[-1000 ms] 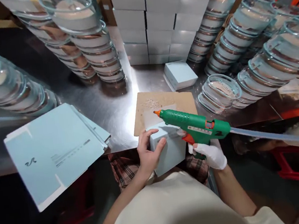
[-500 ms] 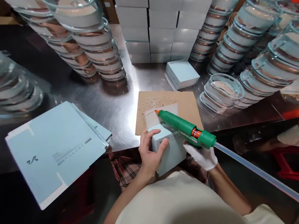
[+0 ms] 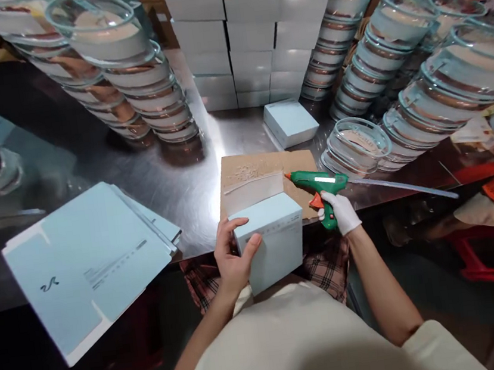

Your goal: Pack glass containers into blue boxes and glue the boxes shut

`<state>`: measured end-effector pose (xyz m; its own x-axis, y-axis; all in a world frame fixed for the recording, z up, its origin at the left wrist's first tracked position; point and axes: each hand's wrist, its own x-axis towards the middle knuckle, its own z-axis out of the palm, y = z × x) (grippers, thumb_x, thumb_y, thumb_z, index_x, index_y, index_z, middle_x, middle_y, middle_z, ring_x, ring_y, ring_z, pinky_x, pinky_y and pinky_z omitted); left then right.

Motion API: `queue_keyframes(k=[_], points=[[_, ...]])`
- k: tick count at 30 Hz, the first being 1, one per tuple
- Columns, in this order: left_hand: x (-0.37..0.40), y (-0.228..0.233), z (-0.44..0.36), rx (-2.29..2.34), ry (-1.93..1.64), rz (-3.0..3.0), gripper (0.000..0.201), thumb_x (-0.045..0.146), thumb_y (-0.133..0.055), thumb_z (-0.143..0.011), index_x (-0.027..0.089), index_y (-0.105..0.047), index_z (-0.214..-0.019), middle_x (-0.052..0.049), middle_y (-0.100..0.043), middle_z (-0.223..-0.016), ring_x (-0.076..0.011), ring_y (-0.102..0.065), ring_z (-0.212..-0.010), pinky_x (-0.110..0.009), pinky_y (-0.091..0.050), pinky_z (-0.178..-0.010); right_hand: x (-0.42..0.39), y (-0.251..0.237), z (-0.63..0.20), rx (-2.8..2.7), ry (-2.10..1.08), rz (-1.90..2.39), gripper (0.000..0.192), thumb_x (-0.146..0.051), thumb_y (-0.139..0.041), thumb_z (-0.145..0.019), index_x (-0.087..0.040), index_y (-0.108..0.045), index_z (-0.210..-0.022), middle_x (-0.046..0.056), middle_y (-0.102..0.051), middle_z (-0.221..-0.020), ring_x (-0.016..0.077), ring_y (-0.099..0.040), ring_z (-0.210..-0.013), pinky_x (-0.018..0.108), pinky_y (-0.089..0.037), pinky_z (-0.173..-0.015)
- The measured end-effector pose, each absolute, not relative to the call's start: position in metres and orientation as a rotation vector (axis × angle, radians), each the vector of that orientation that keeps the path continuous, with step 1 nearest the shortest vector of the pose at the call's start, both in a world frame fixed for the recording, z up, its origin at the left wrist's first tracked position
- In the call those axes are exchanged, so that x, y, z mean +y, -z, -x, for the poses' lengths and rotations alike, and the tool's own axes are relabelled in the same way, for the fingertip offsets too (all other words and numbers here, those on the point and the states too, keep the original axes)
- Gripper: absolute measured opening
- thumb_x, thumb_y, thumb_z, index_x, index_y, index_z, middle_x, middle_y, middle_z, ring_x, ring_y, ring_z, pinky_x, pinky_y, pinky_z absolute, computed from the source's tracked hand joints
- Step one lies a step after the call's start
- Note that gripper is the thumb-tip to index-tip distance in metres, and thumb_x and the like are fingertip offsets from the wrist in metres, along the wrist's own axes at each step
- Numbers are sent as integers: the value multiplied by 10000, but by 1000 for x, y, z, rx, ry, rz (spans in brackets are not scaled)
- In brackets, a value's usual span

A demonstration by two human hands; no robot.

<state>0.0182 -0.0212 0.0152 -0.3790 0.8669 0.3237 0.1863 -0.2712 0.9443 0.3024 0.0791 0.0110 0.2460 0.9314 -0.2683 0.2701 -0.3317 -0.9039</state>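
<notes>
At the near edge of the tabletop (image 3: 191, 210), the left hand (image 3: 233, 260) grips a box (image 3: 279, 247) by its left side; the right hand (image 3: 343, 213) clasps a glue gun (image 3: 319, 182). The box looks light, crushable: hold its sides gently.

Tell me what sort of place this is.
Most likely a small packing workshop: a green plastic glue gun in the white-gloved right hand, tall stacks of clear, rounded containers on a shiny metal table, and a high pile of white rectangular boxes all suggest it.
</notes>
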Motion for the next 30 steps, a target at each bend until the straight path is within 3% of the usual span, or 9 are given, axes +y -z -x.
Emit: queue_keyframes(k=[3, 6, 8, 11, 16, 21, 25, 28, 30], points=[[-21, -17, -15, 1421, -1713, -1296, 357, 556, -811, -856, 257, -737, -1038, -28, -662, -1083, -203, -640, -1014, -284, -482, -881, 82, -29, -312, -1143, -938, 1906, 433, -585, -782, -753, -177, -676, -655, 81, -713, -631, 235, -726, -701, 306, -567, -641], [-19, -16, -17, 1371, -1675, -1271, 387, 596, -806, -844, 256, -736, -1016, -26, -666, -1052, -197, -643, -954, -285, -488, -843, 73, -51, -296, -1290, -766, 1776, 426, -576, -828, -755, -182, -792, -911, 90, -805, -918, 265, -754, -963, 355, -597, -865], [-17, -14, -21, 1313, -1650, -1278, 423, 639, -797, -831, 252, -731, -990, -37, -676, -1040, -215, -656, -963, -305, -504, -857, 68, -59, -273, -1409, -995, 1525, 560, -587, -843, -762, -183, -797, -1147, 92, -812, -1104, 271, -748, -1049, 395, -596, -959], [-15, -9, -27, 1263, -1666, -1265, 470, 671, -808, -796, 242, -702, -958, -87, -687, -1151, -293, -654, -1177, -378, -510, -995, 67, -60, -247, -1398, -1438, 1213, 647, -618, -861, -760, -175, -774, -1224, 93, -805, -1163, 273, -747, -1070, 425, -600, -994], [-9, -4, -25, 1060, -1760, -1048, 651, 581, -815, -846, 390, -460, -1357, -53, -671, -1224, -238, -695, -1087, -388, -551, -949, 64, -63, -254, -1750, -1404, 806, 793, -877, -632, -836, -186, -762, -1203, 148, -727, -1335, 294, -702, -1215, 442, -576, -1042], [-6, -10, -10, 1088, -1729, -1233, 330, 544, -779, -894, 251, -669, -999, -74, -651, -1156, -258, -650, -1175, -402, -509, -1030, 57, -78, -254, -2219, -912, 594, 344, -395, -725, -998, -254, -720, -1311, 129, -674, -1372, 235, -657, -1277, 431, -540, -1122], [-6, -12, -6, 1114, -1690, -1210, 279, 499, -764, -921, 228, -697, -905, -65, -636, -1143, -257, -642, -1197, -395, -482, -1061, 58, -75, -244, -2272, -854, 536, 290, -320, -647, -1043, -260, -726, -1315, 118, -663, -1335, 216, -649, -1260, 404, -566, -1098], [-13, -10, -3, 1118, -1634, -1130, 369, 576, -765, -903, 275, -670, -1095, -77, -613, -1292, -277, -625, -1283, -433, -488, -1109, 61, -65, -241, -2211, -823, 603, 263, -344, -643, -1040, -255, -753, -1262, 120, -642, -1331, 217, -660, -1225, 418, -574, -1090], [-23, -11, 4, 1115, -1489, -1104, 738, 650, -845, -790, 347, -534, -1387, -112, -507, -1523, -321, -587, -1374, -457, -531, -1089, 64, -59, -240, -2088, -764, 722, 256, -382, -631, -1043, -259, -767, -1221, 123, -630, -1344, 229, -660, -1228, 447, -568, -1103]])
